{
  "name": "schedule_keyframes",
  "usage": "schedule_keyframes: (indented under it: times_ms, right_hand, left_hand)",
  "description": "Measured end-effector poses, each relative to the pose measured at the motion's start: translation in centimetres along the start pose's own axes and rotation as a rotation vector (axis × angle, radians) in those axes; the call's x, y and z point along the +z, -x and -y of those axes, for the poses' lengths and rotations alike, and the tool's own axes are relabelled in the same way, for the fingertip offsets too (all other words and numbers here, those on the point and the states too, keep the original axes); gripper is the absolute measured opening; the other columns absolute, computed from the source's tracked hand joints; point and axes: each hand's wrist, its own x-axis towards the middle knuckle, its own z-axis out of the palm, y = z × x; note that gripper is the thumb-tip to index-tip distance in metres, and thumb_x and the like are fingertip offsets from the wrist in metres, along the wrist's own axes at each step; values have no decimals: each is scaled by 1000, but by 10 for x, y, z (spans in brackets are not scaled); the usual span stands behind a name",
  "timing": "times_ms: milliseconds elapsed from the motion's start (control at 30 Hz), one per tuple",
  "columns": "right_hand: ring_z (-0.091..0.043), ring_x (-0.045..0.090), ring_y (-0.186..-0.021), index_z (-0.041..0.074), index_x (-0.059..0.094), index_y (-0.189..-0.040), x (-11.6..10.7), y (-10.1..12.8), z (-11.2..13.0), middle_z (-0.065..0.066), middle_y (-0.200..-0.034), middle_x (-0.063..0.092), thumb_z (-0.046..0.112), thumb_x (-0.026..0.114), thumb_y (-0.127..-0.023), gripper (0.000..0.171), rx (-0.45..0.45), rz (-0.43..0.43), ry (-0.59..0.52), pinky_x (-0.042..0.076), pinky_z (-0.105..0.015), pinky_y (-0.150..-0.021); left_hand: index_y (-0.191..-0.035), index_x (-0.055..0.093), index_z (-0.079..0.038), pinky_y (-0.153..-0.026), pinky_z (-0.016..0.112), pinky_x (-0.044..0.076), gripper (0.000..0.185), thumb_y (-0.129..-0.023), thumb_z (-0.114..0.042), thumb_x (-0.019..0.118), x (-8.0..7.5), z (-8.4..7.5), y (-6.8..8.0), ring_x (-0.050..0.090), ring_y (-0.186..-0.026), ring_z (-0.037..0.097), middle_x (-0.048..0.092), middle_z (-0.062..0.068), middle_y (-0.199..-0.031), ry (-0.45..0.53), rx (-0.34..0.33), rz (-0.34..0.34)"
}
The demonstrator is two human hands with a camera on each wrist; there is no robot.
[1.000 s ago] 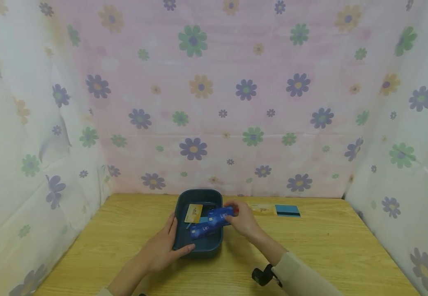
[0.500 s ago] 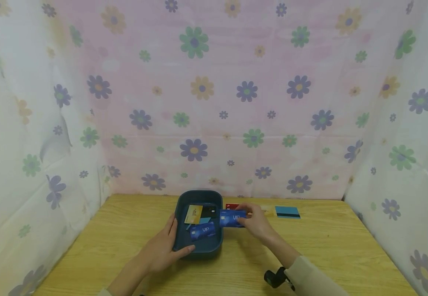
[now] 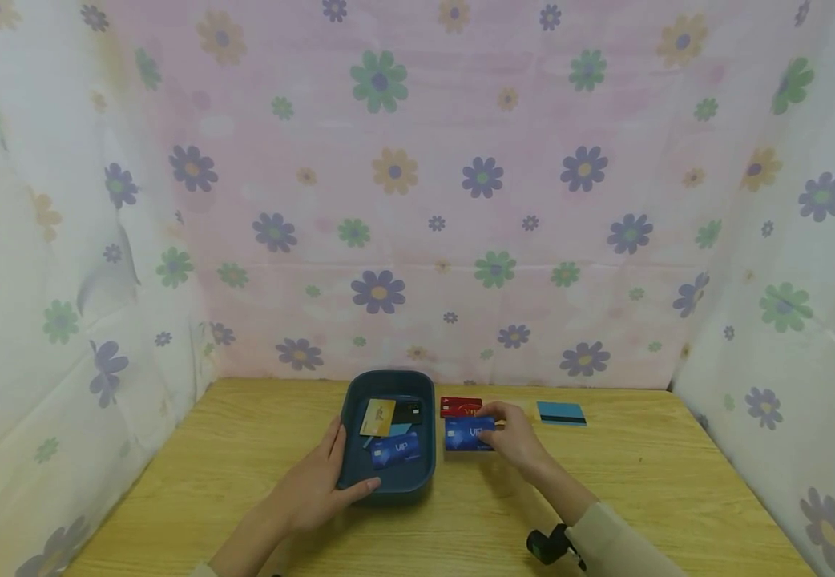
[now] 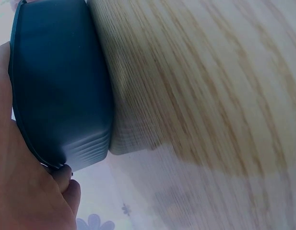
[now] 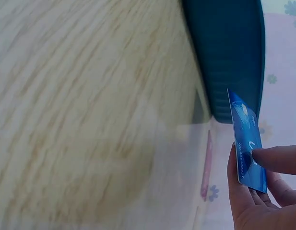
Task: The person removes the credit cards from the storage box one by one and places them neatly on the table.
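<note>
- Head view is showing the left hand [image 3: 314, 483] lying against the near left side of a dark teal tray [image 3: 351, 465], fingers curling along the tray's left wall and the thumb crossing its near rim; in the left wrist view the palm [image 4: 23, 191] is pressing the tray's outer wall [image 4: 61, 91].
- Inside the tray, 1 yellow card [image 3: 377, 417] is leaning at the far left, 1 black card [image 3: 409, 412] is lying to its right, and 1 blue VIP card [image 3: 396, 449] is sitting nearer, overlapping a lighter blue card that is mostly hidden.
- Just right of the tray, 1 red card [image 3: 461, 407] is lying flat on the wooden table [image 3: 677, 497].
- Just near of the red card, the right hand [image 3: 517, 439] is pinching a second blue card [image 3: 468, 433] by its right end, between thumb and fingers; the right wrist view is showing this card [image 5: 247, 143] on edge just beside the tray's corner, whether it is touching the table I cannot tell.
- Farther right, 1 light blue card with a dark stripe [image 3: 561, 413] is lying flat, well apart from the tray.
</note>
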Motion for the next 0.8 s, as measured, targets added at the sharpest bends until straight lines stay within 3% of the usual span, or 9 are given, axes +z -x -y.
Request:
schedule_keyframes:
  times_ms: [367, 800]
  right_hand:
    - [-27, 58, -96, -3, 69, -110, 7, -15, -18, -17, -110, 63, -10, 69, -84, 27, 43, 2, 82, 54, -41, -79]
    - [-36, 60, -111, -5, 66, -106, 20, -28, -20, -20, -115, 65, -7, 72, -85, 23, -36, 14, 242, 50, -56, -99]
  left_hand:
    - [-162, 13, 2, -114, 60, 36, 116, -89, -80, 52, -1, -1, 1, 31, -149, 46, 4, 19, -171, 2, -7, 5]
    - [-162, 13, 3, -114, 61, 35, 115, -90, -78, 52, 0, -1, 1, 30, -148, 47, 3, 19, -171, -2, 4, -3]
